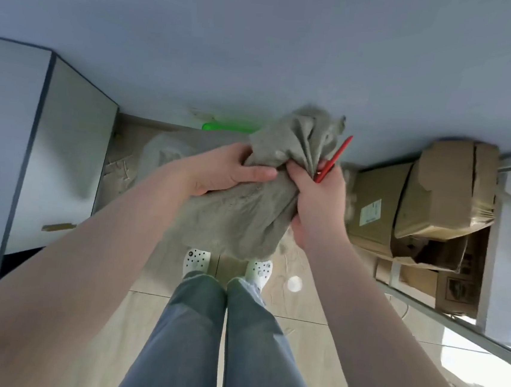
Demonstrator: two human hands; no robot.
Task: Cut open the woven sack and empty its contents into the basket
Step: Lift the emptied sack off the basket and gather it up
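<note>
A grey woven sack hangs in front of me above my feet, its bunched neck pointing up and away. My left hand grips the sack just below the neck, thumb across the cloth. My right hand grips the gathered cloth on the right side and also holds a red cutter that sticks up past the neck. A green rim, maybe the basket, shows behind the sack near the wall; most of it is hidden.
A white cabinet stands on the left. Stacked cardboard boxes sit on the right under a metal-framed shelf. My feet in white clogs stand on a wooden floor with straw bits and a small white disc.
</note>
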